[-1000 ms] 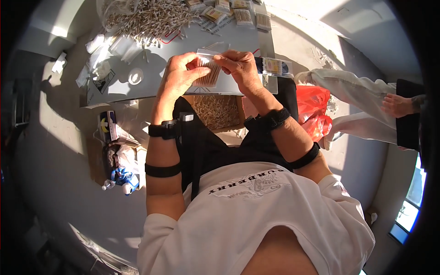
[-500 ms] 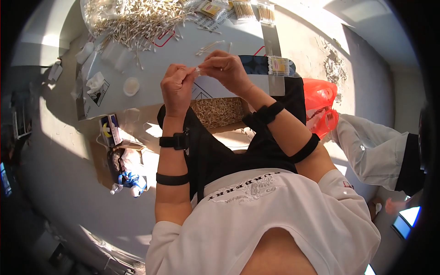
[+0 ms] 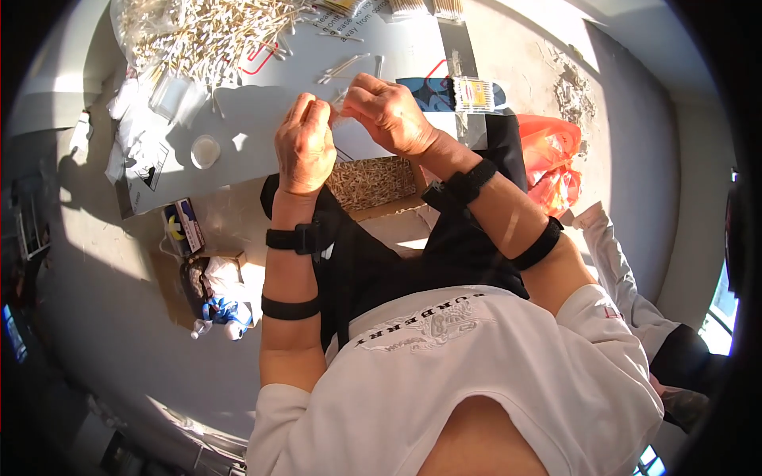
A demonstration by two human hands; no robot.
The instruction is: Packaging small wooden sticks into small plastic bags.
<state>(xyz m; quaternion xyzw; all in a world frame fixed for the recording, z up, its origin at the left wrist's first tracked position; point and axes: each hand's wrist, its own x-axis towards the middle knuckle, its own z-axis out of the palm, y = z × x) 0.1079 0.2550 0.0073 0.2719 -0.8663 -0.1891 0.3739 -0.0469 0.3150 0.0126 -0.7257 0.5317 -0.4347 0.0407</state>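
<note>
My left hand (image 3: 305,151) and my right hand (image 3: 390,115) are raised close together over the front of the grey table (image 3: 262,143). The fingers of both are curled closed. Between them shows a small bit of something whitish and see-through, too small to make out. Just beyond my hands lie a few loose cotton swabs (image 3: 345,67). A big heap of cotton swabs (image 3: 206,40) spreads across the far left. To the right of my right hand, a clear pack of cotton swabs (image 3: 475,94) rests on a dark blue strip (image 3: 429,91).
An open cardboard box of swabs (image 3: 369,186) sits below the table edge between my legs. A round white dish (image 3: 205,151), clear plastic bags (image 3: 169,97) and crumpled tissue (image 3: 143,155) lie at left. Right are a red plastic bag (image 3: 544,159) and another person's leg (image 3: 615,262).
My hands have drawn slightly apart at the fingertips, and my right wrist has turned. The whole view has shifted a little. The person at right has moved.
</note>
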